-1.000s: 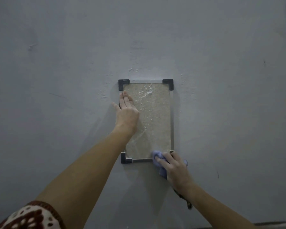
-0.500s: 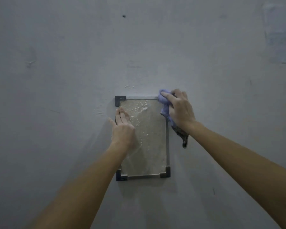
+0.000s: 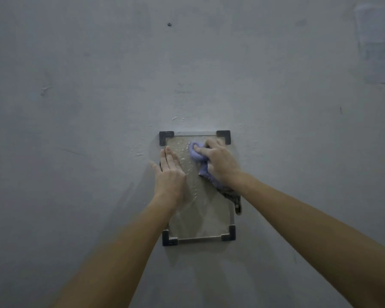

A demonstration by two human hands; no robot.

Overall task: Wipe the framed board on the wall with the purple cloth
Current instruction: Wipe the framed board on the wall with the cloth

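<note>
While the framed board [image 3: 200, 218] sits upright on the grey wall [image 3: 98, 107], below the wall's middle, the left hand [image 3: 170, 174] lies flat over the board's left edge, upper half; fingers straight, side by side, holding nothing; right hand [image 3: 220, 161] grips the purple cloth [image 3: 196, 153], bunched and pressed to the pane just under the top edge, nearer the top right corner; the cloth's darker end hangs over the right edge; hands near, not touching; white specks [image 3: 183, 161] on the pane between them; small dark hole [image 3: 169, 24] high on the wall.
</note>
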